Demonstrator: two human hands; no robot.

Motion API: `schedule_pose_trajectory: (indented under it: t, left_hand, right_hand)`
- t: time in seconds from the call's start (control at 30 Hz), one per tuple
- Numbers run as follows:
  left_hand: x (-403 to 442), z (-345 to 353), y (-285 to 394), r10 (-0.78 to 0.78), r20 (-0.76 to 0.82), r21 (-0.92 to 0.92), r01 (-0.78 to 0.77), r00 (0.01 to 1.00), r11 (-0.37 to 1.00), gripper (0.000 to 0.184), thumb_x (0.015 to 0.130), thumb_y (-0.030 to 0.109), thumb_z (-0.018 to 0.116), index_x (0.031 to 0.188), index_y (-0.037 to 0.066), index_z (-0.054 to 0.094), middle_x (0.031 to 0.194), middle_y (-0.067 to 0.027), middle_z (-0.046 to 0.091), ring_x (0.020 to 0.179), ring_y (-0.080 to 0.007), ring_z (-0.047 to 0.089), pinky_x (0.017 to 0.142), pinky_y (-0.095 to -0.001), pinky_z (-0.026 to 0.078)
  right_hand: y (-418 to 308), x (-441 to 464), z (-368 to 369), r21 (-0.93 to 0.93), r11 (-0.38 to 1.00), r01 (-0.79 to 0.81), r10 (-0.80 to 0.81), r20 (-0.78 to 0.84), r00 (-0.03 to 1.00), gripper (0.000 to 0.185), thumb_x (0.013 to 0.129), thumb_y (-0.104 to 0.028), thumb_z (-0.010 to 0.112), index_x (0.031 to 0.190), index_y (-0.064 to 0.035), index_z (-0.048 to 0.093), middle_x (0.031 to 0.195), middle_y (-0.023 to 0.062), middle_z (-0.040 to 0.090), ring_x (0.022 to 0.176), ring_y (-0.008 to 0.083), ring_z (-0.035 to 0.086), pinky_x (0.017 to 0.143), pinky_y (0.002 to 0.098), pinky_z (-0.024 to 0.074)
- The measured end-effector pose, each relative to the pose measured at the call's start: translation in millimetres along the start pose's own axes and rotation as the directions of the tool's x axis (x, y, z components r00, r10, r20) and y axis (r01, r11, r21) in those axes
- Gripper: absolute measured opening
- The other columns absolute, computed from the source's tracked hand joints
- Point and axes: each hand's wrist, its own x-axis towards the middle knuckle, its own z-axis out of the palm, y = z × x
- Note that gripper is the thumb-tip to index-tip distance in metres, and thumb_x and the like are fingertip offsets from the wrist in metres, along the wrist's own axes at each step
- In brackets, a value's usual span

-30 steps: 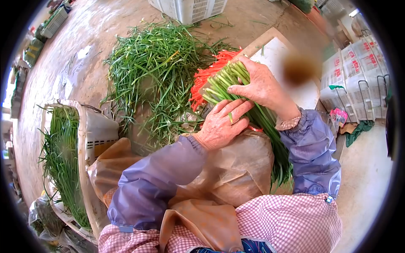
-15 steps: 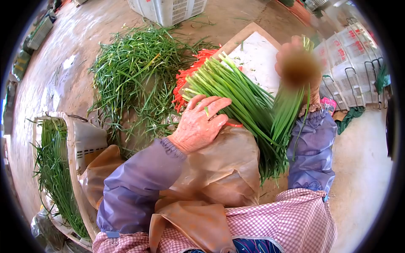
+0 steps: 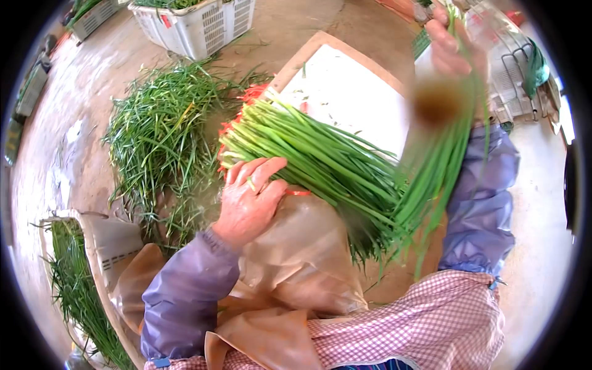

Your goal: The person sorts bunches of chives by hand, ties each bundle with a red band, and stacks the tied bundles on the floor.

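A thick pile of long green chives [image 3: 308, 148] lies slantwise over a white board [image 3: 351, 92], pale stalk ends at upper left. Against the near edge of these stalks rests my left hand [image 3: 250, 200], fingers slightly bent and apart, not wrapped round them. A bit of green circles one finger. Raised at upper right, my right hand [image 3: 453, 52] is closed round the stalk ends of a smaller bunch of chives [image 3: 444, 160], whose leaves hang down to the pile. A dark blurred spot covers part of that hand and bunch. Red ties [image 3: 231, 132] show beside the pile's stalk ends.
Loose green trimmings [image 3: 163, 117] are heaped on the floor at left. A white crate [image 3: 197, 28] stands behind them, and another crate of chives [image 3: 92, 246] is at lower left. Brownish plastic sheeting [image 3: 302, 253] covers my lap. More white crates [image 3: 512, 74] are at right.
My right hand has moved up and right with its bunch, drawing it farther from the pile. My left hand stays by the pile's edge. The whole view has shifted somewhat.
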Motion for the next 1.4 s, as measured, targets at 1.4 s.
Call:
schedule_pose_trajectory:
  t: [1.4]
  left_hand:
    - [51, 34, 62, -0.477, 0.427, -0.9, 0.311, 0.768, -0.304, 0.038, 0.098, 0.031, 0.046, 0.127, 0.007, 0.049, 0.114, -0.0034, 0.059, 0.104, -0.0171, 0.057, 0.089, -0.0338, 0.047]
  right_hand:
    - [122, 34, 92, -0.001, 0.984, -0.176, 0.172, -0.226, 0.959, 0.025, 0.089, -0.014, 0.057, 0.109, -0.0012, 0.05, 0.112, 0.0245, 0.06, 0.094, 0.0305, 0.064, 0.079, 0.0413, 0.0552]
